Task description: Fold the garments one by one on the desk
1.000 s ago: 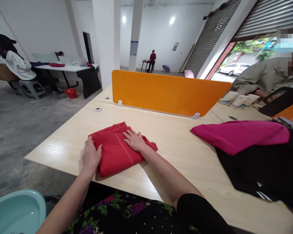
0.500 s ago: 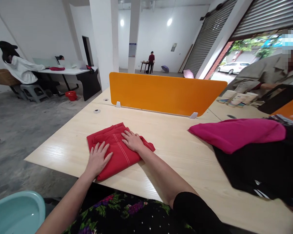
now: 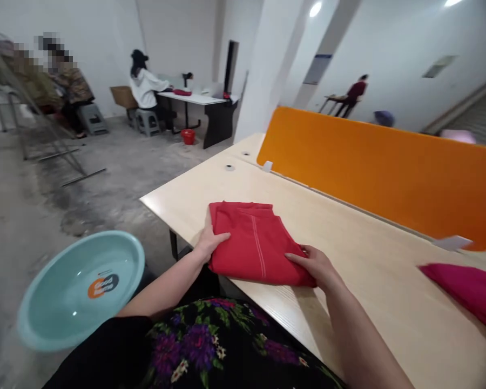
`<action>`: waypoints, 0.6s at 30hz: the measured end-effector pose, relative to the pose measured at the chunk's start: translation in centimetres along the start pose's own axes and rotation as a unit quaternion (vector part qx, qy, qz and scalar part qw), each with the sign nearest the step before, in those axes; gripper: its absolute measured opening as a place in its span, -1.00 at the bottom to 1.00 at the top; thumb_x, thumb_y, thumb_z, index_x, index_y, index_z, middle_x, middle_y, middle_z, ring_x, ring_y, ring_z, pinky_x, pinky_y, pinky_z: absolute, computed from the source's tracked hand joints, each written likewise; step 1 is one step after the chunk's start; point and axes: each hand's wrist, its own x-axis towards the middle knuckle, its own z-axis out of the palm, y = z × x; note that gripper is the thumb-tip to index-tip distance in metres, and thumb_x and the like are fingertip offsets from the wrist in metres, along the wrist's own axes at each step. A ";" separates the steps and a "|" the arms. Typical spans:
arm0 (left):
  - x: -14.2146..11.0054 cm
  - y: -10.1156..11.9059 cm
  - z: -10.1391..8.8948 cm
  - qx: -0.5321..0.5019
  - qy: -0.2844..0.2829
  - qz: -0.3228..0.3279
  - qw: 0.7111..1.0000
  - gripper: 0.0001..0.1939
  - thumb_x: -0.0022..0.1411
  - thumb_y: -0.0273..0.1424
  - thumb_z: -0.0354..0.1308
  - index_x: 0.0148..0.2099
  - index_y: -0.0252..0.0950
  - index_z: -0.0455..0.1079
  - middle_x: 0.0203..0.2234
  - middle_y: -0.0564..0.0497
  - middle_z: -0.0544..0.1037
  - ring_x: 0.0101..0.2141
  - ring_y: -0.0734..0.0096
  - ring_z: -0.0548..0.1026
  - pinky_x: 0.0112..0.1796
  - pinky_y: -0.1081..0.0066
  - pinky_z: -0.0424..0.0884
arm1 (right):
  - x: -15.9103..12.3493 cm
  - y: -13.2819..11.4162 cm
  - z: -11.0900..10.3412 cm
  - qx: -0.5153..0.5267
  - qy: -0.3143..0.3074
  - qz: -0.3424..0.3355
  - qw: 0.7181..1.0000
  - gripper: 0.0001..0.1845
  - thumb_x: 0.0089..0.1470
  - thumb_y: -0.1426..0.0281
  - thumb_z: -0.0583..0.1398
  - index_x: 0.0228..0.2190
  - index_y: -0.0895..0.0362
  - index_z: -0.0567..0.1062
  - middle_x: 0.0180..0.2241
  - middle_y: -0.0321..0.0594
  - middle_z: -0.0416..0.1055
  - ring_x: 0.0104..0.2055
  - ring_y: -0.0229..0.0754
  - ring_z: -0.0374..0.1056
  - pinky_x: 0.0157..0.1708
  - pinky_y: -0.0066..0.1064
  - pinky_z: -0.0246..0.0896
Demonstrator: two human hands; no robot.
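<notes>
A folded red garment [image 3: 247, 243] with a double line of pale stitching lies near the front edge of the table; its exact kind does not show. My left hand [image 3: 210, 240] grips its left side, thumb on top and the fingers mostly hidden behind the cloth. On the right side, my right hand [image 3: 314, 265] holds the edge, thumb over the top and fingers curled around it.
An orange divider [image 3: 372, 173] runs along the pale wooden table [image 3: 243, 175]. Magenta cloth [image 3: 470, 289] lies at the right. Left of the table, a light-blue basin [image 3: 81, 292] stands low. Several people sit or stand further off.
My hands have gone from lying flat on the red garment to gripping its two sides. My view has swung left, bringing the whole basin into sight.
</notes>
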 end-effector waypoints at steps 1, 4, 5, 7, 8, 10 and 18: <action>-0.8 -0.1 -0.9 -0.013 -0.003 -0.010 1.000 -0.42 -0.05 -0.25 0.30 0.03 -0.32 0.34 -0.10 -0.19 0.54 -0.09 0.09 0.49 -0.07 0.16 0.41 | -0.6 -0.2 0.8 0.042 -0.011 0.003 0.999 -0.51 -0.33 0.11 0.36 -0.34 0.12 0.47 -0.30 -0.09 0.53 -0.27 -0.01 0.46 -0.31 -0.26 0.33; -4.0 -0.2 -4.8 -0.019 0.033 0.001 0.999 -0.44 -0.03 -0.27 0.29 0.04 -0.33 0.34 -0.07 -0.16 0.54 -0.06 0.14 0.47 -0.03 0.21 0.39 | -2.3 -2.1 4.0 0.152 -0.066 -0.027 0.986 -0.51 -0.36 0.16 0.36 -0.35 0.08 0.40 -0.34 -0.14 0.53 -0.32 -0.05 0.46 -0.36 -0.30 0.35; -5.2 0.0 -6.4 -0.017 0.057 0.011 0.998 -0.44 -0.02 -0.27 0.28 0.05 -0.34 0.34 -0.06 -0.16 0.53 -0.05 0.14 0.47 -0.02 0.21 0.39 | -2.8 -3.1 5.4 0.173 -0.085 -0.045 0.980 -0.51 -0.36 0.16 0.36 -0.35 0.08 0.38 -0.34 -0.15 0.53 -0.32 -0.06 0.46 -0.35 -0.30 0.36; -7.6 0.5 -9.8 -0.006 0.108 0.029 0.994 -0.45 0.01 -0.26 0.27 0.05 -0.34 0.33 -0.04 -0.15 0.53 -0.05 0.14 0.47 -0.02 0.20 0.39 | -3.5 -5.6 8.4 0.190 -0.121 -0.096 0.970 -0.54 -0.32 0.18 0.35 -0.35 0.07 0.36 -0.29 -0.16 0.53 -0.26 -0.06 0.45 -0.29 -0.30 0.35; -8.8 0.9 -11.6 0.003 0.136 0.037 0.990 -0.46 0.02 -0.25 0.26 0.04 -0.34 0.33 -0.04 -0.15 0.52 -0.05 0.14 0.48 -0.02 0.19 0.39 | -3.8 -7.0 10.1 0.190 -0.141 -0.126 0.963 -0.55 -0.30 0.18 0.34 -0.35 0.08 0.35 -0.28 -0.16 0.52 -0.23 -0.07 0.45 -0.25 -0.29 0.35; -11.2 2.0 -15.1 0.022 0.192 0.048 0.980 -0.45 0.02 -0.22 0.27 0.04 -0.34 0.32 -0.04 -0.15 0.52 -0.07 0.13 0.49 -0.04 0.19 0.41 | -4.1 -10.3 13.5 0.189 -0.184 -0.191 0.946 -0.59 -0.26 0.20 0.32 -0.35 0.08 0.35 -0.27 -0.18 0.50 -0.20 -0.07 0.43 -0.18 -0.28 0.32; -20.0 3.7 -28.2 0.137 0.402 0.078 0.902 -0.35 0.02 -0.13 0.25 0.11 -0.31 0.29 0.03 -0.14 0.49 -0.04 0.13 0.48 -0.03 0.23 0.43 | -6.6 -22.5 28.2 0.158 -0.298 -0.373 0.864 -0.67 -0.09 0.26 0.22 -0.26 0.14 0.39 -0.25 -0.25 0.48 -0.18 -0.11 0.41 -0.10 -0.27 0.27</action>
